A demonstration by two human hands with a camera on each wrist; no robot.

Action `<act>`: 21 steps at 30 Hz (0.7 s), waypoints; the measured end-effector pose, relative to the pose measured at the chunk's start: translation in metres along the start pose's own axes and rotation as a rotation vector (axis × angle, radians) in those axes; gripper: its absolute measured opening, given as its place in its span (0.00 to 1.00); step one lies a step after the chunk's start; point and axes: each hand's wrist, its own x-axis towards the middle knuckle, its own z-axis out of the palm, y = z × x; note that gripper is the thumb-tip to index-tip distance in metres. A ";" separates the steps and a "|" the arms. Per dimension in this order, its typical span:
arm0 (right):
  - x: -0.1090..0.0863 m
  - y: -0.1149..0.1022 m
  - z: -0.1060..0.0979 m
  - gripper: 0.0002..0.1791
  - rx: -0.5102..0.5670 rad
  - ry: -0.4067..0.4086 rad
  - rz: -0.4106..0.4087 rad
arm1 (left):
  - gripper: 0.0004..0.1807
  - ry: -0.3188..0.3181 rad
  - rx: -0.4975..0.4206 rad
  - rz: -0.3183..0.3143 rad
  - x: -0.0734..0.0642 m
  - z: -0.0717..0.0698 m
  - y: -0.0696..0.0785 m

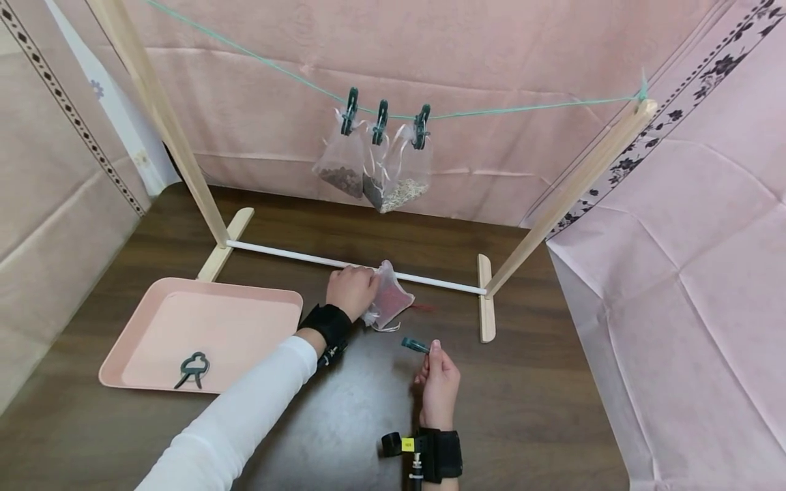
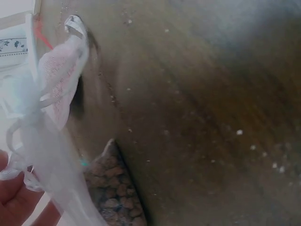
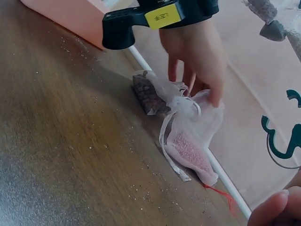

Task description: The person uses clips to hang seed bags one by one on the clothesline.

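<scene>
My left hand (image 1: pixel 353 292) reaches down among two sheer drawstring bags on the table by the white rod. Its fingers pinch thin mesh near the drawstrings; which bag's cloth they hold is hard to tell. One bag has pink contents (image 1: pixel 391 300) and a red thread; the other has brown pebbles (image 3: pixel 148 96) and is hidden under the hand in the head view. Lower right, my right hand (image 1: pixel 439 389) pinches a dark green clip (image 1: pixel 414 345) between thumb and finger. The right wrist view shows that clip's metal ring up close.
Three filled bags (image 1: pixel 374 170) hang by green clips from a green cord (image 1: pixel 510 110) strung between wooden posts. A white rod (image 1: pixel 288 255) joins the post feet. At left lies a pink tray (image 1: pixel 147 314) with another green clip (image 1: pixel 194 368). Small pale crumbs dot the tabletop.
</scene>
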 end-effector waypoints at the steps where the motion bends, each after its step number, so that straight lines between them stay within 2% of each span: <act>1: 0.002 0.002 -0.001 0.25 0.004 0.002 -0.003 | 0.18 0.008 -0.003 0.005 0.001 -0.001 0.001; 5: 0.010 0.013 -0.004 0.26 0.009 0.010 -0.029 | 0.16 0.042 -0.009 0.025 0.002 -0.004 0.006; 10: 0.014 0.018 -0.002 0.30 0.004 0.047 -0.066 | 0.11 0.072 -0.016 0.079 0.000 -0.015 0.009; 14: 0.019 0.012 0.000 0.30 -0.020 0.068 -0.134 | 0.10 0.046 -0.034 0.113 0.001 -0.029 0.018; 21: 0.028 -0.014 -0.001 0.27 -0.090 0.038 -0.315 | 0.09 0.001 -0.045 0.142 0.004 -0.054 0.034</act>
